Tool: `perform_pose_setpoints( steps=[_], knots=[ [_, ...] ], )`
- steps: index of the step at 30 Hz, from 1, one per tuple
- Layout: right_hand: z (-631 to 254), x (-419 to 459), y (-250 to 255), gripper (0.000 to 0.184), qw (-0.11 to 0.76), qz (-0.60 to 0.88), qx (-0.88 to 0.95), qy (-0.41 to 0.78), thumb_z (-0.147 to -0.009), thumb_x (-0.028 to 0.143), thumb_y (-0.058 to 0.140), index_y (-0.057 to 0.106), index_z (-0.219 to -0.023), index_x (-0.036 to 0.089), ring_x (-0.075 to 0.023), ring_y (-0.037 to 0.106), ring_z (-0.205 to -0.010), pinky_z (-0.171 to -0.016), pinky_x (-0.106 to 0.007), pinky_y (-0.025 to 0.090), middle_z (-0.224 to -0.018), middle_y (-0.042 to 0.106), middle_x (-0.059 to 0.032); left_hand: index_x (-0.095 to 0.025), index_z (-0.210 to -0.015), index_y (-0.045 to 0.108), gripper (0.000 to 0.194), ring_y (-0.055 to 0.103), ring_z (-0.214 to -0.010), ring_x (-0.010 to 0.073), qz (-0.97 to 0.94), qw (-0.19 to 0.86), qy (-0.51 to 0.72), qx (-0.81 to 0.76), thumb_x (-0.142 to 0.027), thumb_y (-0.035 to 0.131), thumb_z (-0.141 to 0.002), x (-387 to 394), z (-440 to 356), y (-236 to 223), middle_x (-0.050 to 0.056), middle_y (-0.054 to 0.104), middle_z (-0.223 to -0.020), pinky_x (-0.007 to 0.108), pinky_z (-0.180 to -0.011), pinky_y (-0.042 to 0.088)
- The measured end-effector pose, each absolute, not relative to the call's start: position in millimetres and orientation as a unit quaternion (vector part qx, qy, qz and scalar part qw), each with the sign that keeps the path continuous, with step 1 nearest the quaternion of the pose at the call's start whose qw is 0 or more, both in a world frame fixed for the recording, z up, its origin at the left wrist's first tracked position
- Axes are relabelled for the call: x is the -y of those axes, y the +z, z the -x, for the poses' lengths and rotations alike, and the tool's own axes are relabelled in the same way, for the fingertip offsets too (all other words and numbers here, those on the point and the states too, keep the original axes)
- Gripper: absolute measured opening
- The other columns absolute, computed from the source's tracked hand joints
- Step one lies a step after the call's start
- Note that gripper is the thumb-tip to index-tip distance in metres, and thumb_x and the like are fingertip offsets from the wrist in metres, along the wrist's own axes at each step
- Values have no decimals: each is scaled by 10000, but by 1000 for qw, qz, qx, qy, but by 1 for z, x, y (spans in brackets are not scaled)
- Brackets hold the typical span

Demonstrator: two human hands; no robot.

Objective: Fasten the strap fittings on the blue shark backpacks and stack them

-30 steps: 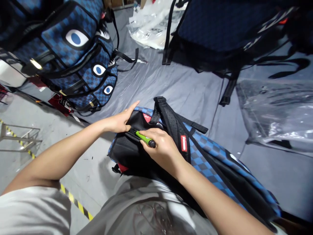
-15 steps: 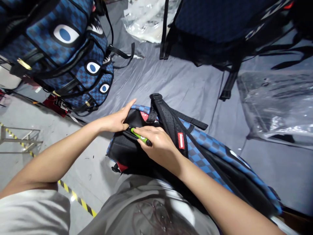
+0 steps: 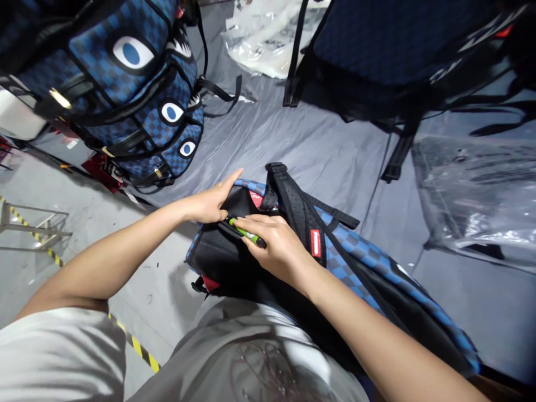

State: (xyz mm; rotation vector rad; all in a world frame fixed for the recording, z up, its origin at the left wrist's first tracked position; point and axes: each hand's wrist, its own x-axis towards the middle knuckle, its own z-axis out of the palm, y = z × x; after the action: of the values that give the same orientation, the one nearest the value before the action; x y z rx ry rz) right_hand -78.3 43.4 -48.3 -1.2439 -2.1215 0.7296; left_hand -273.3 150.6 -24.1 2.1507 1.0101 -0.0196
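Along the near edge of the gray-draped tabletop point(image 3: 335, 148), blue-checkered backpack point(image 3: 342, 271), black end point(image 3: 228, 257) leftward. Right hand point(image 3: 278, 240) closed around green pen-like tool point(image 3: 253, 238), at the black end; left hand point(image 3: 209, 204) touching there too, thumb and forefinger spread wide.

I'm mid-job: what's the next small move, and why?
I'd probably ease the left hand's thumb slightly away from the green pen-shaped tool. The right hand grips that tool, and its front end appears very close to the thumb on the backpack's black panel.
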Motion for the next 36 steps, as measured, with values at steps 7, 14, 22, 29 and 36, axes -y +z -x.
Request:
perform_pose_setpoints(
  steps=[7,14,22,29,36],
  knots=[
    [77,-44,-47,344,291,450,792,293,-871,107,624,721,-1178,228,-231,670,-1147,-976,-400,497,-1203,734,-73,-236,-1563,-174,1156,425,-1389,319,-839,368,-22,-399,-149,603,-711,-152,273,-26,180,112,-1658,451,-1096,399],
    [77,-46,-46,369,274,444,803,289,-871,101,623,715,-1191,258,-229,665,-1162,-979,-406,496,-1227,725,-65,-241,-1567,-161,1157,382,-1426,336,-838,368,-22,-402,-140,595,-698,-152,273,-26,183,109,-1658,475,-1114,385],
    [71,-41,-44,393,277,456,804,263,-860,89,637,709,-1204,265,-231,662,-1165,-977,-409,491,-1237,720,-66,-260,-1568,-155,1148,319,-1467,333,-845,370,-12,-386,-146,597,-709,-153,276,-27,148,101,-1667,481,-1144,356],
    [74,-49,-49,377,273,456,798,285,-856,95,632,708,-1203,222,-235,654,-1178,-995,-407,479,-1225,725,-78,-223,-1572,-150,1141,414,-1405,337,-830,378,-35,-410,-140,594,-711,-153,271,-21,182,82,-1663,468,-1093,409],
    [73,-52,-47,357,279,434,796,317,-859,95,621,721,-1177,224,-205,683,-1124,-986,-353,505,-1201,736,-68,-233,-1575,-135,1141,461,-1368,333,-835,369,-22,-408,-153,613,-717,-155,274,-24,198,155,-1644,468,-1065,437]
  ],
)
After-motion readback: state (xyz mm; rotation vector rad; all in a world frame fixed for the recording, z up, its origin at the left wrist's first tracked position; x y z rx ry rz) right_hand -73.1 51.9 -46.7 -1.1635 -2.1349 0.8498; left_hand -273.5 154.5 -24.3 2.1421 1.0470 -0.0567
